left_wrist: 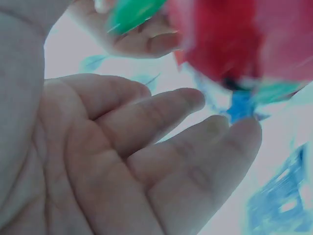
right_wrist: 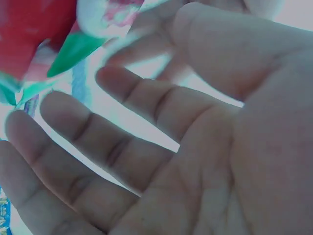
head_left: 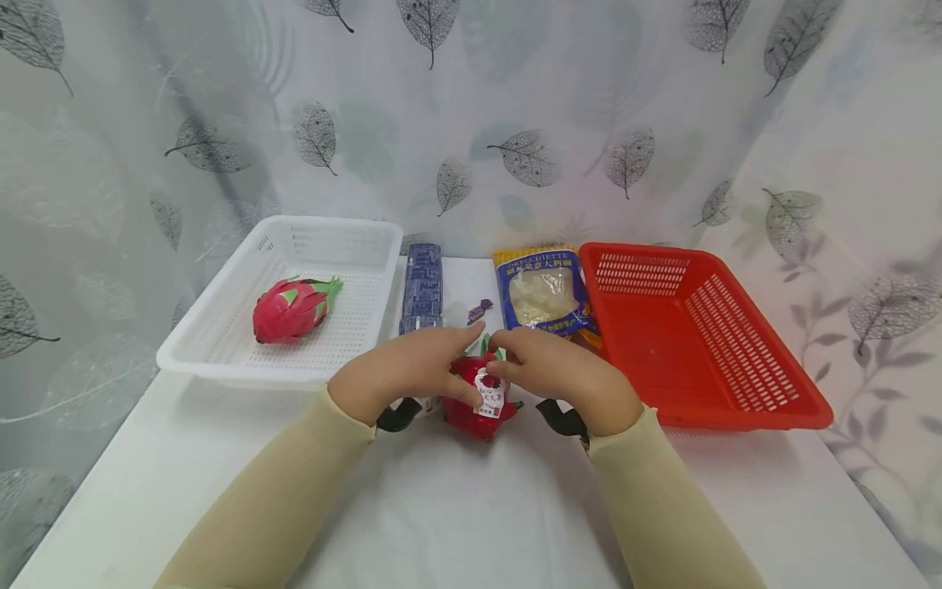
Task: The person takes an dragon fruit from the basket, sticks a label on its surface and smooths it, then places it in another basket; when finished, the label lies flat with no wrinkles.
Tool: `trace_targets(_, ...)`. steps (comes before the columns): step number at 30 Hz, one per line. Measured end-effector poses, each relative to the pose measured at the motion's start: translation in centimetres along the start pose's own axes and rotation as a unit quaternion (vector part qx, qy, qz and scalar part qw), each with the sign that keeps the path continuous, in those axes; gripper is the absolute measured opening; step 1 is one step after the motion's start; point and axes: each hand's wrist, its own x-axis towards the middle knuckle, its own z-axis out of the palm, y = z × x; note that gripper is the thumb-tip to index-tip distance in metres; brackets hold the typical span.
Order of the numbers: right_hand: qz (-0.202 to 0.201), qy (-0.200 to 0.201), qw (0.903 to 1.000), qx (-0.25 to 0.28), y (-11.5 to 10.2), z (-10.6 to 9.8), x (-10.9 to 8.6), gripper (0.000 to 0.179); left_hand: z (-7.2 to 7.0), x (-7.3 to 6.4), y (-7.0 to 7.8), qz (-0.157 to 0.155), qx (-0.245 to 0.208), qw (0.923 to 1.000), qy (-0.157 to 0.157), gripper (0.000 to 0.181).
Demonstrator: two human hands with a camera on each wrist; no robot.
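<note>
A red dragon fruit (head_left: 477, 424) with green tips and a white label (head_left: 489, 394) is between my two hands, above the white table. My left hand (head_left: 408, 368) lies along its left side, thumb over the label's edge. From the other side my right hand (head_left: 562, 368) reaches to its top. Both wrist views show the palms with fingers extended: the left palm (left_wrist: 112, 161) is below the blurred fruit (left_wrist: 225, 39), and the right palm (right_wrist: 161, 156) is below and right of it (right_wrist: 34, 34). Whether the fingertips touch the fruit I cannot tell.
A white basket (head_left: 353, 372) at left holds another dragon fruit (head_left: 294, 309). Behind my hands are a long dark-blue package (head_left: 423, 282), a small purple-wrapped piece (head_left: 480, 310) and a blue-and-yellow orecchiette bag (head_left: 545, 290). A red basket (head_left: 736, 417) stands right; a leaf-patterned curtain (head_left: 471, 123) hangs behind.
</note>
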Motion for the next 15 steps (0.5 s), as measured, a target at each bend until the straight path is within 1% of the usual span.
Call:
trace_targets(2, -0.013, 0.005, 0.9999, 0.007, -0.5, 0.1, -0.2, 0.049, -0.7, -0.5, -0.1, 0.004, 0.0, 0.9998, 0.021, 0.108)
trace_targets(4, -0.03, 0.005, 0.9994, 0.019, -1.0, 0.4, -0.2, 0.055, -1.5, -1.1, -0.3, 0.001, -0.002, 0.9989, 0.047, 0.1)
trace_targets(7, -0.046, -0.01, 0.9982, 0.037, -1.7, 1.2, 0.0, 0.069, -2.3, -1.8, -0.7, -0.004, -0.005, 0.9964, 0.085, 0.087)
trace_targets(9, -0.048, -0.022, 0.9979, 0.038, -2.0, 1.9, 0.2, 0.078, -2.6, -2.1, -0.9, -0.005, -0.003, 0.9946, 0.103, 0.083)
trace_targets(12, -0.049, -0.033, 0.9982, 0.01, -2.4, 2.7, 0.5, 0.085, -2.7, -2.1, -1.0, -0.002, 0.007, 0.9933, 0.115, 0.082)
trace_targets(15, -0.053, -0.034, 0.9974, -0.033, -2.6, 3.3, 0.7, 0.089, -2.7, -1.8, -0.9, 0.002, 0.015, 0.9931, 0.116, 0.082)
